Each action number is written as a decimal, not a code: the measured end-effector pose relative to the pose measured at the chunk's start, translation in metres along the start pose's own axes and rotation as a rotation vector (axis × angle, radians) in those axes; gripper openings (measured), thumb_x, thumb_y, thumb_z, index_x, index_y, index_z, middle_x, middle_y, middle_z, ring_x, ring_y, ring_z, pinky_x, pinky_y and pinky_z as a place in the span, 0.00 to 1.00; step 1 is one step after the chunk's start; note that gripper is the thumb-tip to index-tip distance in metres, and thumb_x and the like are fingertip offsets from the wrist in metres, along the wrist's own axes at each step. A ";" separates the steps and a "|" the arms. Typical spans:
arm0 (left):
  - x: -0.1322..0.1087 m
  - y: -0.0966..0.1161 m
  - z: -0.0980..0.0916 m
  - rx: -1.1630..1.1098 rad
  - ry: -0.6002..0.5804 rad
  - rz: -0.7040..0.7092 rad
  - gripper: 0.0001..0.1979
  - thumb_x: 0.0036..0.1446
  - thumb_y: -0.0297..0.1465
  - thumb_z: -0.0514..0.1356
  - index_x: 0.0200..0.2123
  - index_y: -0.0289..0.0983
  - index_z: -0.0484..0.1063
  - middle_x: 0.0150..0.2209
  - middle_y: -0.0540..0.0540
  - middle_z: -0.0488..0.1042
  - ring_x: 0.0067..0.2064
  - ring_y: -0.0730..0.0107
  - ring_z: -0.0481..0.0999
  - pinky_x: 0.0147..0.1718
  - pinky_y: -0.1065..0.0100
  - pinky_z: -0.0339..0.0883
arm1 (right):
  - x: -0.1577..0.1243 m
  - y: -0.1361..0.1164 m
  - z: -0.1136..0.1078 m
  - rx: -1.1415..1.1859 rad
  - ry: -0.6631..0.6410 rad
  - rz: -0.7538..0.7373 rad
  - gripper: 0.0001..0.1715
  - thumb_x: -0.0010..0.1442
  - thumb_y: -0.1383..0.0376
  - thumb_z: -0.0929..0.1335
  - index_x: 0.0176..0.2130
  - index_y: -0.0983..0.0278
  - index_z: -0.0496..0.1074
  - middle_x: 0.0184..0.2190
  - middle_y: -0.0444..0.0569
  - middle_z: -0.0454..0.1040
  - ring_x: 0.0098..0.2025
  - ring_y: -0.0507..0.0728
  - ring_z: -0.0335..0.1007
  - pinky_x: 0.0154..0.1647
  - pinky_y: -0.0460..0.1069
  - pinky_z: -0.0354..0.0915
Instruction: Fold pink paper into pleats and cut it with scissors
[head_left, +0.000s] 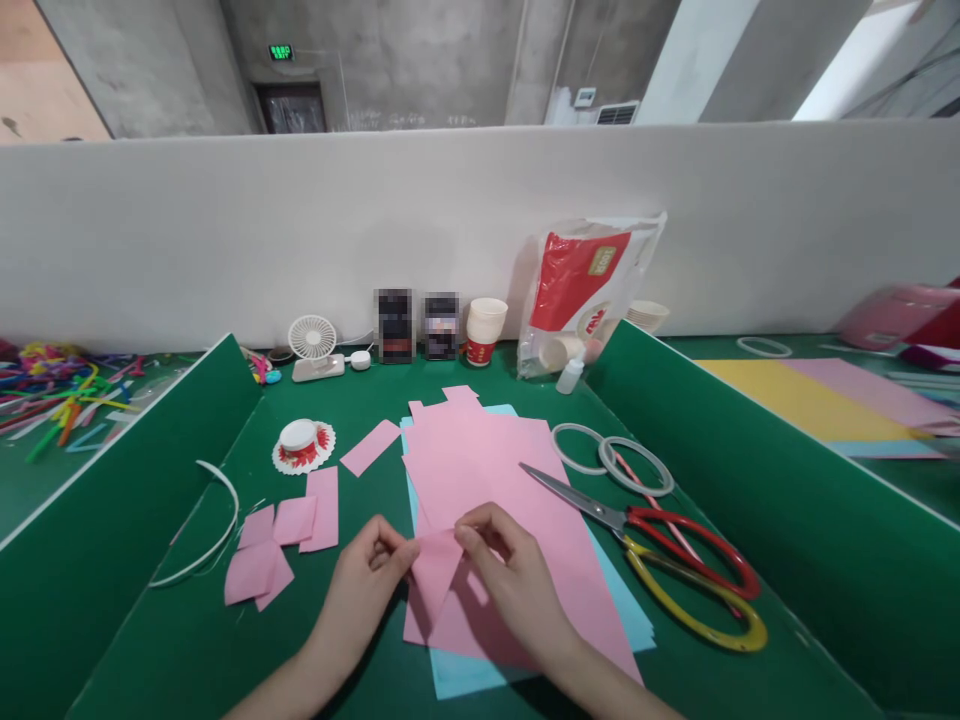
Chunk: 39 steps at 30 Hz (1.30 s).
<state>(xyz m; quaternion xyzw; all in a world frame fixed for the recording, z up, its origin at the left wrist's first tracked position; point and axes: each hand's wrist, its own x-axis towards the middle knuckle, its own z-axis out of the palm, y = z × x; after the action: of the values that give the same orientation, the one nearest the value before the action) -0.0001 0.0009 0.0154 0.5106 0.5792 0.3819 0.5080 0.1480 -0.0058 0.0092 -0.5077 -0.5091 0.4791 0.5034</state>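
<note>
Between my two hands is a small piece of pink paper [436, 578], folded to a triangle that points down toward me. My left hand [367, 565] pinches its left corner between thumb and fingers. At the opposite corner, my right hand [508, 562] pinches it the same way. Beneath lies a stack of large pink sheets [525, 500] over light blue sheets [469, 672]. Scissors [622, 520] with one red and one yellow handle rest at the right, blades on the stack. Several small pink paper pieces [259, 570] lie to the left.
A paper-cup hat shape [304, 445] stands at the left, a white curved strip [229, 530] nearer. Tape rolls [636, 467] lie right. A small fan [312, 340], paper cups [486, 330], a glue bottle [570, 376] and a plastic bag [585, 290] line the back. Green dividers [750, 480] flank both sides.
</note>
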 end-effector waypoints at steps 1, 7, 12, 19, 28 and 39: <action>0.001 -0.001 0.000 -0.031 -0.020 -0.016 0.13 0.43 0.37 0.58 0.17 0.38 0.58 0.16 0.56 0.60 0.21 0.74 0.61 0.22 0.73 0.54 | 0.001 0.000 0.000 -0.003 0.003 0.000 0.09 0.51 0.62 0.63 0.23 0.64 0.63 0.20 0.42 0.63 0.25 0.52 0.59 0.27 0.45 0.56; -0.001 -0.001 0.001 -0.114 -0.097 0.040 0.15 0.46 0.39 0.57 0.18 0.37 0.56 0.19 0.57 0.56 0.23 0.75 0.56 0.23 0.74 0.51 | 0.003 0.001 0.001 -0.025 -0.007 0.008 0.09 0.51 0.63 0.63 0.22 0.63 0.63 0.20 0.42 0.64 0.25 0.52 0.58 0.26 0.45 0.55; -0.003 -0.004 0.005 -0.160 -0.161 -0.034 0.18 0.46 0.45 0.55 0.19 0.38 0.54 0.19 0.57 0.52 0.22 0.76 0.52 0.23 0.74 0.49 | 0.003 -0.001 0.000 -0.020 -0.005 0.004 0.09 0.51 0.63 0.63 0.23 0.63 0.63 0.20 0.42 0.63 0.25 0.52 0.59 0.27 0.46 0.56; -0.005 0.001 0.007 0.033 -0.157 0.014 0.20 0.46 0.47 0.52 0.16 0.39 0.50 0.18 0.58 0.47 0.22 0.75 0.48 0.21 0.73 0.45 | 0.004 -0.003 -0.002 -0.008 -0.003 0.008 0.09 0.51 0.63 0.63 0.23 0.63 0.63 0.20 0.42 0.63 0.25 0.52 0.58 0.27 0.45 0.56; -0.007 -0.003 0.011 -0.068 -0.222 -0.040 0.17 0.47 0.43 0.54 0.19 0.40 0.51 0.15 0.60 0.52 0.19 0.76 0.57 0.21 0.74 0.49 | 0.008 -0.002 -0.006 -0.005 0.017 0.012 0.09 0.51 0.62 0.63 0.22 0.64 0.63 0.19 0.41 0.61 0.23 0.51 0.56 0.25 0.45 0.54; -0.007 0.000 0.008 -0.237 -0.287 -0.066 0.13 0.42 0.37 0.60 0.23 0.38 0.57 0.19 0.58 0.60 0.22 0.76 0.64 0.25 0.72 0.57 | 0.012 0.001 -0.011 -0.002 0.085 -0.015 0.10 0.50 0.61 0.64 0.22 0.63 0.63 0.18 0.41 0.62 0.23 0.52 0.59 0.25 0.46 0.56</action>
<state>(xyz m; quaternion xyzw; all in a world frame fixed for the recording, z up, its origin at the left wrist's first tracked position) 0.0078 -0.0070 0.0151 0.4771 0.4679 0.3539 0.6543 0.1591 0.0063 0.0087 -0.5243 -0.4915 0.4528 0.5277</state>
